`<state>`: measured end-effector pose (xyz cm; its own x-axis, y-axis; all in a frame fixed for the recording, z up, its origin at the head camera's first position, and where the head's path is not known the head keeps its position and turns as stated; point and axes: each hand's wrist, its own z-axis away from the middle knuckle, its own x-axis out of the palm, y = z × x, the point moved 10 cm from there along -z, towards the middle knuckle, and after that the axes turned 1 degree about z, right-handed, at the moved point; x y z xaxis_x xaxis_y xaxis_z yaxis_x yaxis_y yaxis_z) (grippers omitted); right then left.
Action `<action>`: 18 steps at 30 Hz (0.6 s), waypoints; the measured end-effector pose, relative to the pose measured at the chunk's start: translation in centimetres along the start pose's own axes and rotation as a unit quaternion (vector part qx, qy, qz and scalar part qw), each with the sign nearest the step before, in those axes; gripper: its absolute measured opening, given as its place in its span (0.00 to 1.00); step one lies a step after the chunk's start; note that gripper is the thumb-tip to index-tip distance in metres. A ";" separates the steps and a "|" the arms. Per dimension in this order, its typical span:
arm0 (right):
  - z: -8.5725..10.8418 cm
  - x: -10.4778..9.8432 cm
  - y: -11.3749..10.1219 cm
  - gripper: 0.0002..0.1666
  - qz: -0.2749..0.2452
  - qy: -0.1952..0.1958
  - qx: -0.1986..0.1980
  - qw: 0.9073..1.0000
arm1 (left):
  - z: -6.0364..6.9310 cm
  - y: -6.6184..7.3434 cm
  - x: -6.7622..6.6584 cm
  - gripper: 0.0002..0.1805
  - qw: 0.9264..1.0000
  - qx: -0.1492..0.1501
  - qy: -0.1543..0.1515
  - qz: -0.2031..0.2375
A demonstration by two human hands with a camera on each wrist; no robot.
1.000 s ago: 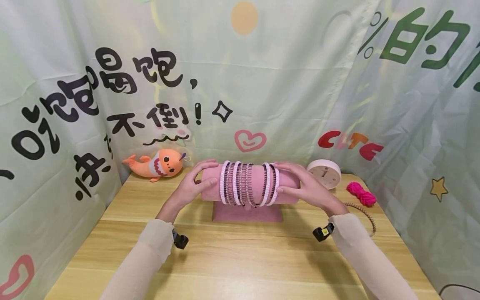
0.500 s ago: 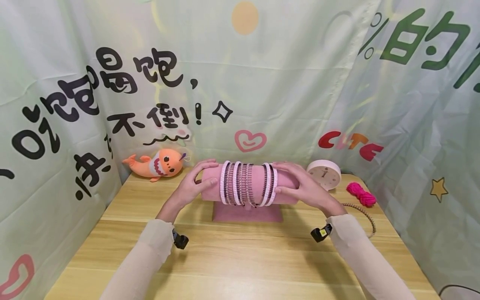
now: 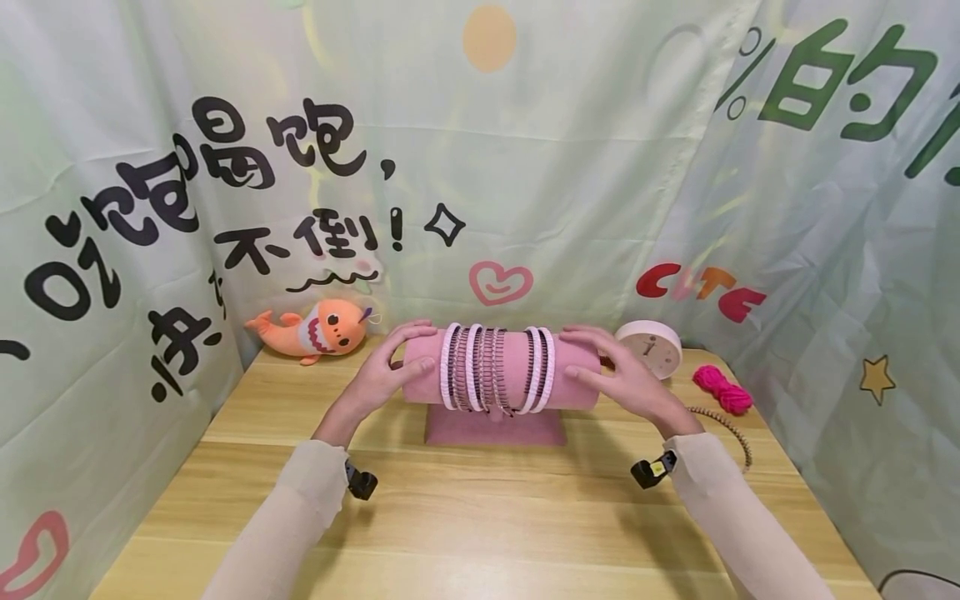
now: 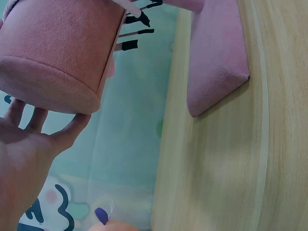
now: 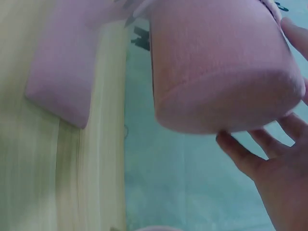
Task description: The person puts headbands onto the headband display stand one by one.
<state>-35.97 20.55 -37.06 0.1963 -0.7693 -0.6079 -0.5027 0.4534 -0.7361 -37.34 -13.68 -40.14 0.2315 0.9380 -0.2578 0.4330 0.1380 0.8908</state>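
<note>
A pink plush display stand (image 3: 519, 375) with a horizontal roll and a flat base (image 3: 495, 427) stands at mid table. Several headbands hang over the roll: a white headband (image 3: 447, 367) and dark toothed ones grouped left of centre, another white headband (image 3: 547, 367) on the right with a dark one beside it. My left hand (image 3: 382, 367) holds the roll's left end, thumb in front and fingers over the top. My right hand (image 3: 622, 379) spans the right end likewise, apart from the headbands. The left wrist view shows black headband tips (image 4: 130, 45) behind the roll.
An orange shark plush (image 3: 322, 329) sits at the back left. A round clock (image 3: 651, 348), a pink yarn bundle (image 3: 722, 389) and a beaded headband (image 3: 738, 433) lie to the right. Printed curtain (image 3: 585, 208) encloses the table's back and sides.
My right hand first nudged the right-hand headbands slightly left, then let go of them and moved right along the roll. My left hand has stayed in place.
</note>
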 end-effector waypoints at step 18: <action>5.3 -6.3 4.0 0.27 0.007 0.040 0.047 0.998 | 0.1 0.1 0.0 0.27 1.000 -0.002 -0.001 -0.004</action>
<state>-34.73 29.64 -37.73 0.1198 -0.7947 -0.5950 -0.4222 0.5017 -0.7551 -37.24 -13.69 -40.06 0.2297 0.9365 -0.2651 0.4304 0.1466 0.8906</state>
